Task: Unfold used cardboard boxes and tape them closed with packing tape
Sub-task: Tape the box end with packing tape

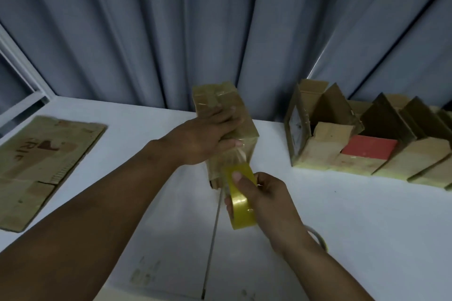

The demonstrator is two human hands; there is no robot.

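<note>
1. Forearms come in over the near counter edge, with both hands working at mid-counter.
2. Left hand grips the box. Fingers lie over its upper face and the thumb sits on the near face, pinning the tape strip.
3. Box stands tipped on end near the back edge, centre. Its far end is already taped over.
4. Right hand holds the tape roll just below the box, with the thumb on the rim and fingers curled through the core. A clear strip runs taut from the roll up to the box.
5. Step in hand, as I read it: running tape down the near face.
   - Keep the strip tight and centred on the seam.
   - Slide the left thumb down behind the roll to press out wrinkles.
   - Overrun the bottom edge before tearing.
   - Main risk is the strip twisting or sticking to itself.
6. Counter is white, with a joint line down the middle.
   - Left edge: flattened cardboard.
   - Behind the right wrist: what looks like a spare roll, mostly hidden.
   - Back right corner: a row of open boxes, one with a red block inside.
7. Window frame is at far left, and a grey-blue curtain runs along the whole back.
</note>
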